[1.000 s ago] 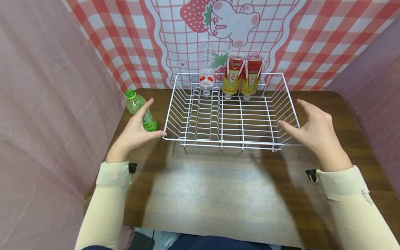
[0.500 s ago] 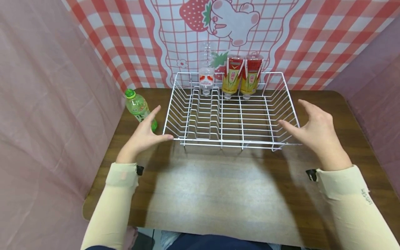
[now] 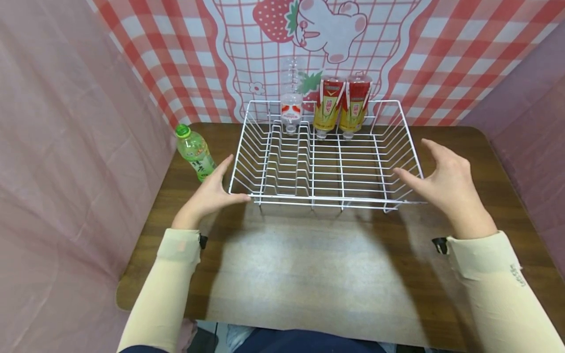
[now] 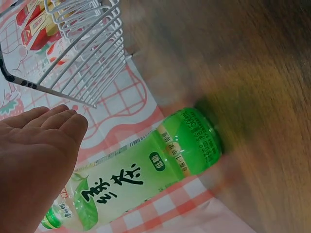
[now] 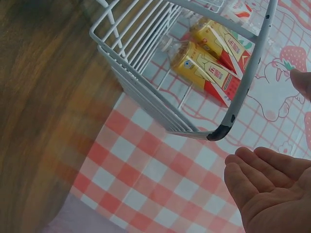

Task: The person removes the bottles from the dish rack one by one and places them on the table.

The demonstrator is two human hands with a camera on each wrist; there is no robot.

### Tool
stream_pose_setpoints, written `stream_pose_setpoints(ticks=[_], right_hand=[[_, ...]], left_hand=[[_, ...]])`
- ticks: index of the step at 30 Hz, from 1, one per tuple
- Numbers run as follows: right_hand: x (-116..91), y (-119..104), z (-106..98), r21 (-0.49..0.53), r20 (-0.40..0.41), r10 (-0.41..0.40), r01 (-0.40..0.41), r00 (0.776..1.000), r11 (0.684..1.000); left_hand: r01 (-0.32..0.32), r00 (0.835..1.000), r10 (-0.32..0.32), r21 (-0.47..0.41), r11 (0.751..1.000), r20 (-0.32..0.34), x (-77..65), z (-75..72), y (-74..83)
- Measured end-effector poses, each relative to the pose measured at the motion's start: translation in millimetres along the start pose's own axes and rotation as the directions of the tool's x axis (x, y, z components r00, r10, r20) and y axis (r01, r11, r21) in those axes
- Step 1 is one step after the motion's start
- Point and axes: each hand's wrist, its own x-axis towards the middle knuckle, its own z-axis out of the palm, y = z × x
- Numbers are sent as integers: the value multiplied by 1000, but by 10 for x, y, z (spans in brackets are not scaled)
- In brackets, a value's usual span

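A white wire dish rack (image 3: 326, 199) stands on the wooden table. My left hand (image 3: 208, 196) is at its left front corner, fingers straight and thumb spread; the thumb overlaps the front rim, and whether it touches I cannot tell. By the right front corner, my right hand (image 3: 448, 189) is held the same way. The right wrist view shows its fingers (image 5: 257, 174) apart from the rack's corner. Two red-and-yellow bottles (image 3: 329, 105) and a clear bottle (image 3: 291, 110) lean cap-down against the rack's back. Left of the rack stands a green-capped tea bottle (image 3: 194, 151), partly behind my left hand.
A red-checked cloth (image 3: 446, 59) with a strawberry pattern hangs behind the table (image 3: 291, 274). Pink curtains (image 3: 75, 162) close off both sides. The table's front edge lies near my body.
My left hand has moved right, from in front of the tea bottle to the rack's left front corner, uncovering more of the bottle. My right hand has hardly moved.
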Motion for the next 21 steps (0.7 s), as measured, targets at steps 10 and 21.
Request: stream_pose_setpoints(ticks=[10, 21], right_hand=[[1, 12, 6, 4, 7, 2, -2, 1000, 1000], [-1, 27, 19, 2, -4, -10, 10, 1000, 1000]], left_hand=[[-4, 1000, 4, -34, 999, 4, 14, 48, -40], [-27, 1000, 27, -67, 997, -2, 37, 76, -55]])
